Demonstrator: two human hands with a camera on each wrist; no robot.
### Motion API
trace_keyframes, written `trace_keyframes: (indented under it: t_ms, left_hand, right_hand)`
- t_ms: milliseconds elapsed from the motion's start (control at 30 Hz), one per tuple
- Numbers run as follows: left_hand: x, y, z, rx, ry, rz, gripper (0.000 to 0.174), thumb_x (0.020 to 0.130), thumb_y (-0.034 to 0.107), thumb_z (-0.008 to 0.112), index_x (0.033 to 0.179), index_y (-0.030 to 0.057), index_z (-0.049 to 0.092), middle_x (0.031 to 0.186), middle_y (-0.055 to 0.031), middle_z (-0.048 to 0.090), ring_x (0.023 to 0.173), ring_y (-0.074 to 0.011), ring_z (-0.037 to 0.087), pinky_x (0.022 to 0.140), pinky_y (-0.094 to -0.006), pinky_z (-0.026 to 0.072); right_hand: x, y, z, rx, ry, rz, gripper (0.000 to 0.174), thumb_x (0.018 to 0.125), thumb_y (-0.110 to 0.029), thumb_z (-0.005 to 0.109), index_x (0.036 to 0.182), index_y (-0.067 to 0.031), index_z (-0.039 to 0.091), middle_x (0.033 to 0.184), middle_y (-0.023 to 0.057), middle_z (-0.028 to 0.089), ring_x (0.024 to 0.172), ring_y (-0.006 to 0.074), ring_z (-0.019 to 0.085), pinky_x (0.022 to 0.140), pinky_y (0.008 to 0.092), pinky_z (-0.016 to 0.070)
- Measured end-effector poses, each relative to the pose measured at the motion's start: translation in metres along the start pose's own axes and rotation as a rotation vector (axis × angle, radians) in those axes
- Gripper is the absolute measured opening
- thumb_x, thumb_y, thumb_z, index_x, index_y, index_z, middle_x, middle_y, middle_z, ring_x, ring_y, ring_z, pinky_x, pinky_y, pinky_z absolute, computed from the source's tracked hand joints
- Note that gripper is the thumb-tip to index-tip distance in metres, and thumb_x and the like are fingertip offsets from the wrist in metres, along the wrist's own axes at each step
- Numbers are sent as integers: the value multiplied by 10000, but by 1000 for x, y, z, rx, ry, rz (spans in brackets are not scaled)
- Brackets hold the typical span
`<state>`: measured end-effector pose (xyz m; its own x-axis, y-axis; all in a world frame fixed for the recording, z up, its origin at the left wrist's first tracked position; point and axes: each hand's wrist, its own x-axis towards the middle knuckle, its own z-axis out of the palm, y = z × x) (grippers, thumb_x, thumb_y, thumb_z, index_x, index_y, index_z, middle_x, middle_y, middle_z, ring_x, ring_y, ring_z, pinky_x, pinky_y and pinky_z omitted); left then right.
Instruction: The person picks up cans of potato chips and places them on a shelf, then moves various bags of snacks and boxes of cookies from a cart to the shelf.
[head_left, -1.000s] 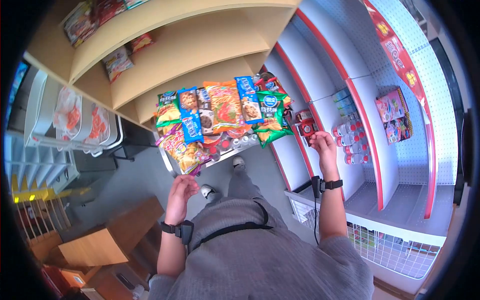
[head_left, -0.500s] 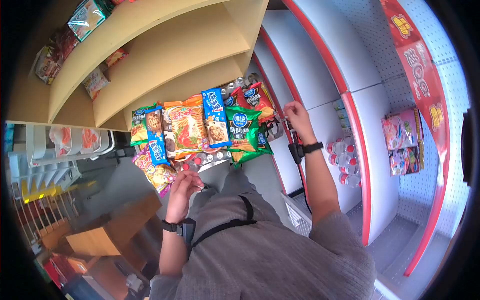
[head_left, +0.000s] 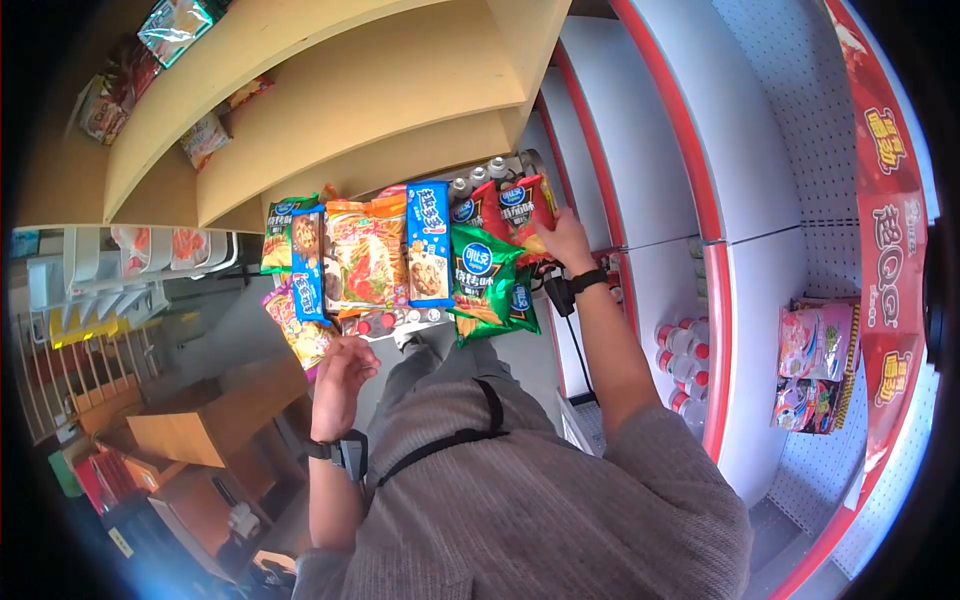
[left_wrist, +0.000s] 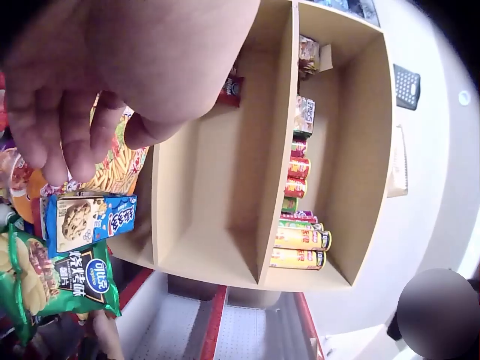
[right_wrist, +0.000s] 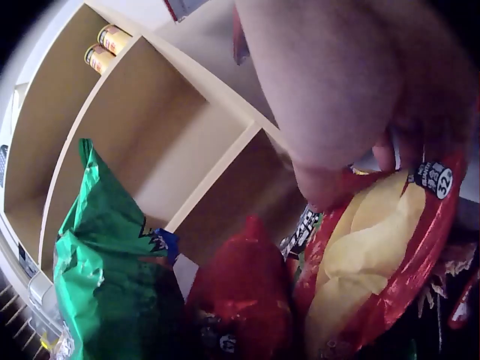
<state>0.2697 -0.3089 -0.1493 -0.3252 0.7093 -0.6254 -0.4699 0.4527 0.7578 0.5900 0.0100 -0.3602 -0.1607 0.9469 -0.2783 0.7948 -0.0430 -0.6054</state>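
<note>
Red chip bag, upper centre of head view, on the snack pile: my right hand curls round its corner. Left hand loose, empty. Grab step, I reckon; next needs lifting clear of green bag.

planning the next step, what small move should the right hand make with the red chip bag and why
Probably lift the red chip bag straight up, clear of the pile. The right hand grips its edge, with the fingers curled over it. The bag sits packed among other packets, next to a green bag, so a sideways pull would likely drag its neighbours along.
</note>
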Motion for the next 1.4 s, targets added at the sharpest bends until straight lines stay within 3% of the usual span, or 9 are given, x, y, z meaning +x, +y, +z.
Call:
trace_keyframes:
  t_ms: [167, 233, 333, 467, 1000, 1067, 1133, 1267, 1400]
  left_hand:
    - [7, -4, 3, -28, -12, -25, 249, 1094, 286, 512, 1164, 69, 613, 1001, -40, 654, 950, -169, 650, 880, -324, 503]
    - [8, -5, 3, -40, -5, -33, 256, 1096, 291, 515, 1171, 68, 614, 1002, -41, 655, 950, -170, 651, 880, -325, 504]
    - [9, -2, 6, -47, -7, -38, 255, 1094, 285, 515, 1175, 65, 614, 1000, -39, 654, 950, -169, 651, 880, -325, 504]
    - [6, -3, 8, -21, 20, -47, 257, 1067, 297, 507, 1156, 79, 608, 982, -30, 636, 941, -169, 630, 877, -329, 487]
    - [1, -7, 2, -38, -31, -36, 242, 1070, 273, 501, 1165, 79, 610, 977, -27, 640, 948, -160, 633, 881, -317, 492]
    - [0, -6, 1, -31, -32, -42, 243, 1073, 276, 500, 1161, 78, 611, 976, -27, 641, 945, -160, 633, 880, -317, 493]
    - [-2, -7, -2, -22, -40, -49, 245, 1076, 279, 500, 1158, 78, 613, 974, -27, 642, 942, -160, 633, 878, -318, 493]
    - [-1, -6, -5, 5, -91, -39, 205, 1075, 241, 529, 1162, 75, 614, 977, -26, 647, 948, -154, 635, 877, -314, 498]
    - [3, -4, -4, 69, -236, 20, 198, 1071, 154, 576, 1239, 57, 616, 1062, -49, 683, 1005, -150, 670, 914, -310, 530]
  right_hand:
    - [-3, 2, 2, 62, 6, 18, 652, 836, -430, 850, 1204, 66, 642, 1127, 285, 729, 1079, 403, 722, 932, 471, 568]
    - [1, 6, 4, 301, -77, 100, 663, 815, -392, 886, 1228, 60, 634, 1103, 232, 755, 1037, 323, 752, 896, 410, 581]
    - [17, 30, 27, 431, -70, 53, 677, 796, -361, 914, 1242, 63, 634, 1087, 189, 767, 996, 256, 756, 871, 359, 581]
    - [10, 15, 3, 517, -140, 60, 668, 793, -336, 920, 1240, 71, 635, 1108, 179, 769, 993, 241, 751, 872, 355, 581]
    - [4, 22, -68, 553, 167, -5, 551, 819, -223, 913, 1219, 50, 649, 1085, 122, 735, 976, 196, 708, 870, 333, 574]
    - [3, 32, -74, 631, 274, -108, 548, 818, -192, 914, 1223, 56, 640, 1092, 107, 728, 979, 172, 694, 878, 320, 566]
    - [-31, -16, -113, 626, 252, -83, 517, 832, -140, 900, 1230, 48, 628, 1112, 94, 720, 993, 150, 678, 893, 304, 555]
    - [-77, -62, -154, 706, 327, -247, 445, 878, -53, 841, 1256, 15, 616, 1152, 85, 711, 1025, 141, 673, 913, 296, 549]
    - [-135, -115, -166, 946, 149, -182, 430, 912, -26, 792, 1295, -1, 598, 1209, 80, 691, 1091, 142, 661, 947, 304, 546]
